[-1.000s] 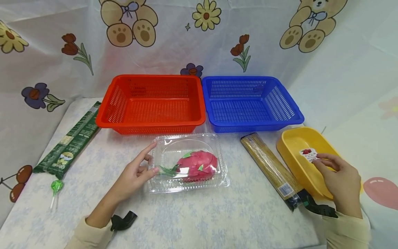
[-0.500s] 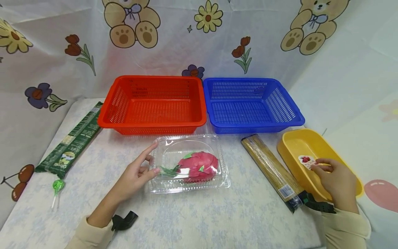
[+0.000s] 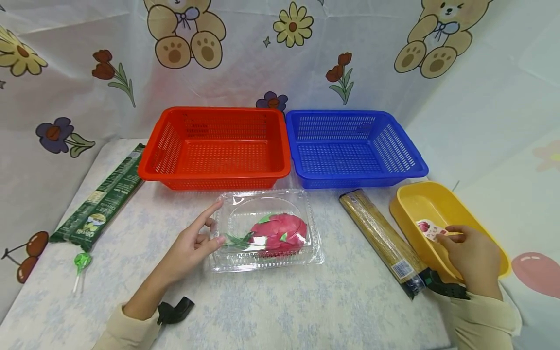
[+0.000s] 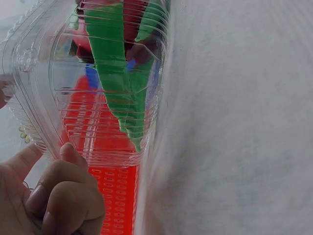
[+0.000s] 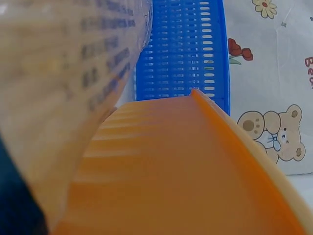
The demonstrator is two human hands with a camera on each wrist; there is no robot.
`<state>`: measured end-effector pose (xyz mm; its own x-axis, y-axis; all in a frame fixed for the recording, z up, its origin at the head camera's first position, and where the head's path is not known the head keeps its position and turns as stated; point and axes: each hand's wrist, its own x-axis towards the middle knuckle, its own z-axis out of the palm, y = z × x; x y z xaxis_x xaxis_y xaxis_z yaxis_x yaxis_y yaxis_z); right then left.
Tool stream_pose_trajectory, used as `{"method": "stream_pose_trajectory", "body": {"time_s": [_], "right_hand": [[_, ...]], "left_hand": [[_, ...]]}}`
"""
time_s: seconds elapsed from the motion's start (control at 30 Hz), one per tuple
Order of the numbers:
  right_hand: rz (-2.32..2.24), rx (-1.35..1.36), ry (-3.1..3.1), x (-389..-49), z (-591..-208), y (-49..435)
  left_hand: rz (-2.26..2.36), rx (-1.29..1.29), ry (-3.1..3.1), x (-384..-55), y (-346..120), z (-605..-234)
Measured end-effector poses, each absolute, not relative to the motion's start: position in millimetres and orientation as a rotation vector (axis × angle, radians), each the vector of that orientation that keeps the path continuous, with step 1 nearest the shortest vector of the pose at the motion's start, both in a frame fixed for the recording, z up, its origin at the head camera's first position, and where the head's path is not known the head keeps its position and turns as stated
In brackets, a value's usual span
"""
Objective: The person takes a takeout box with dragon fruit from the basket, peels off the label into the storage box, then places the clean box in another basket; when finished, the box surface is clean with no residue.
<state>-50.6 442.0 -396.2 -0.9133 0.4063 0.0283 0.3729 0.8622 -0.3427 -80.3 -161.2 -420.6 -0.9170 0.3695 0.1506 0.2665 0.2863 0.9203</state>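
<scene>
Right grip of mine [image 3: 474, 253] pinching a printed label [image 3: 430, 230], seen against yellow tray [image 3: 442, 206], lower right, my left grip [image 3: 191, 249] touching a clear box [image 3: 267, 265], thumb and forefinger apart, centre.

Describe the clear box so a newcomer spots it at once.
Start from the red basket at the back of the table. In front of its right half sits the clear box, the left hand touching its left edge. Unlike that basket and the blue basket, it is see-through and holds a pink fruit.
</scene>
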Motion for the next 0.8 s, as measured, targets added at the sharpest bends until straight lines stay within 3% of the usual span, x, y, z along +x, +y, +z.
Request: {"method": "stream_pose_trajectory", "body": {"time_s": [0.8], "right_hand": [[0.353, -0.679, -2.996, -50.4, -390.1, 440.3]], "left_hand": [[1.717, 0.612, 2.448, -79.9, -161.0, -420.3]]}}
